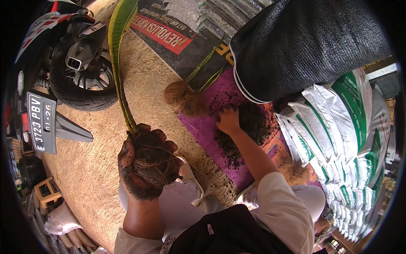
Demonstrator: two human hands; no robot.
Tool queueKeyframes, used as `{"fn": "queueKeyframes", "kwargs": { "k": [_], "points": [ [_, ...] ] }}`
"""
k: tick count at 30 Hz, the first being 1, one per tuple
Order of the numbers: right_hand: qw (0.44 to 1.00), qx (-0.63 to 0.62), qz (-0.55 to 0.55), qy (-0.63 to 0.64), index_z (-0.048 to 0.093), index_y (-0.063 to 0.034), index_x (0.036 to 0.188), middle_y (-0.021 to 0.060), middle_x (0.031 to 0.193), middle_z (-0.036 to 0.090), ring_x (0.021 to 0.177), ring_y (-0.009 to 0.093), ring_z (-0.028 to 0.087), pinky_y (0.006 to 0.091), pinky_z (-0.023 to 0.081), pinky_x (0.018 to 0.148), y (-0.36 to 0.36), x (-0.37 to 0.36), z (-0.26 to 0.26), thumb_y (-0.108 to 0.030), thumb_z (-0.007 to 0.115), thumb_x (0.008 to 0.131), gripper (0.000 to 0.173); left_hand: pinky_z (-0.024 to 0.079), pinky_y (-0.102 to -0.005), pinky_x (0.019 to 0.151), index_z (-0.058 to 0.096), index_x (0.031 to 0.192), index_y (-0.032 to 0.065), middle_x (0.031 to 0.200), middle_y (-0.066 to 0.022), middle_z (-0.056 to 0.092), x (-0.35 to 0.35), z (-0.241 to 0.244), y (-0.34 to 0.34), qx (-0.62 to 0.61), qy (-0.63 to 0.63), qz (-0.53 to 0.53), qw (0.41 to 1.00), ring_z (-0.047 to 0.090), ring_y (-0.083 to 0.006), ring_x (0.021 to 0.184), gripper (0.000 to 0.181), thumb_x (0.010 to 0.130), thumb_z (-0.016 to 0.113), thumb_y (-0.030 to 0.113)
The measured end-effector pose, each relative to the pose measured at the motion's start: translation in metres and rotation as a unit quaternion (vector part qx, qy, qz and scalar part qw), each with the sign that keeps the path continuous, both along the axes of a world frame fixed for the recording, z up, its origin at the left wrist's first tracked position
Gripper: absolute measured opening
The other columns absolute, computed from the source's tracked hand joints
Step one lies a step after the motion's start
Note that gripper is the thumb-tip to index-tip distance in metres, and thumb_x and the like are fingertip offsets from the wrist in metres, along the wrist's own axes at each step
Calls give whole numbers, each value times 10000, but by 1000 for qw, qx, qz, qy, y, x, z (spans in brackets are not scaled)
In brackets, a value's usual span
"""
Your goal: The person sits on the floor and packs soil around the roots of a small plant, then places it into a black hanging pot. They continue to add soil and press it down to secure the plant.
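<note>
My left hand (pixel 130 179), dark with soil, cups a round root ball (pixel 155 162) wrapped in loose brown fibres. A long green snake plant leaf (pixel 114 54) with yellow edges rises from it. My right hand (pixel 229 121) reaches down to a heap of dark potting soil (pixel 255 122) on a purple printed sheet (pixel 203 135); its fingertips meet the soil, and whether they hold any is unclear. Just beyond, two fibre-wrapped balls, one (pixel 173 92) beside the other (pixel 193 104), lie at the sheet's edge with narrow green leaves (pixel 203 63).
A motorcycle's rear wheel (pixel 82 79) and its plate (pixel 41 122) stand at left. Stacked white and green sacks (pixel 336 127) line the right. A large black mesh-covered bundle (pixel 304 47) looms at upper right. Loose coconut fibre (pixel 291 173) lies near my knee. A yellow crate (pixel 47 192) sits lower left.
</note>
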State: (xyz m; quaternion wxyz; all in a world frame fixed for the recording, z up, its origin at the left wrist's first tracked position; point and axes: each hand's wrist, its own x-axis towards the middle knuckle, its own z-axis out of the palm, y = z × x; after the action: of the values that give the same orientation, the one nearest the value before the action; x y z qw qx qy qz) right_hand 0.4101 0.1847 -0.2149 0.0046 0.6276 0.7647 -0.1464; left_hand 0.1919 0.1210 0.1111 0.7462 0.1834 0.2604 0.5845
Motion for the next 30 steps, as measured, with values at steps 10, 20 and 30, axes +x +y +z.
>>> {"fn": "queueKeyframes", "kwargs": {
  "k": [10,20,30],
  "points": [
    [997,-17,-22,72,485,-77,1221,118,1216,463,1180,324,404,509,361,949,46,-32,-85,-276,674,710,580,539,-514,591,433,1175,73,1042,-178,525,6,-3,10,-37,-28,-24,999,571,-374,910,440,897,427,414],
    [990,-123,-20,63,598,-38,1032,167,1095,545,1045,330,505,437,422,890,8,44,-32,-257,617,730,373,531,-554,629,427,1177,78,1058,-170,518,9,-10,12,-66,-42,-18,997,567,-377,922,453,896,416,433],
    [997,8,-23,72,583,-15,1046,187,1141,504,1083,345,479,446,417,898,88,45,-70,-305,559,771,400,514,-531,607,434,1178,112,1057,-157,523,22,-14,14,-85,-4,-49,995,556,-368,929,447,891,411,453]
  ]
}}
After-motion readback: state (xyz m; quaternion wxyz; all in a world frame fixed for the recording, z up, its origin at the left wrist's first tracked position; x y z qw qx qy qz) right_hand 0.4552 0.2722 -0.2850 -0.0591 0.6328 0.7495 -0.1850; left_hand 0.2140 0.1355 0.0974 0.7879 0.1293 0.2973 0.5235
